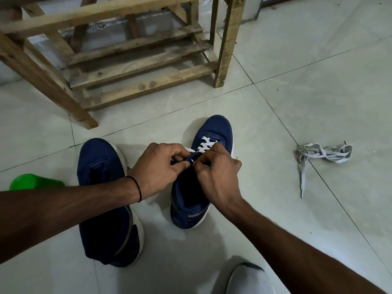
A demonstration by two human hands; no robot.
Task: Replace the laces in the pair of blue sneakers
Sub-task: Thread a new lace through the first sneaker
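Pale grey floor tiles (297, 81) with thin dark lines lie under everything you see. Far from you stands a rough wooden rack (135, 52) made of bare planks. Two shoes sit on the floor in front of you, toes pointing away. On your left is a dark blue cloth sneaker with no lace (101, 166), and your left arm crosses over it. Just beside it, on the right, is a dark blue cloth sneaker with a white sole (214, 128). A flat white lace (204, 145) criss-crosses the holes near its toe. Your left hand (157, 172) has its fingers curled, and thumb and finger pinch the blue edge of this shoe by the lace holes. Your right hand (218, 172) is curled too, and its fingertips pinch the white lace right there, close against your left fingers. A thin black band (137, 187) goes round your left wrist. Well off to the right, a tangled grey flat lace (324, 152) lies loose on the tiles. A bright green plastic thing (31, 181) peeks out behind your left arm, and you cannot tell what it is.
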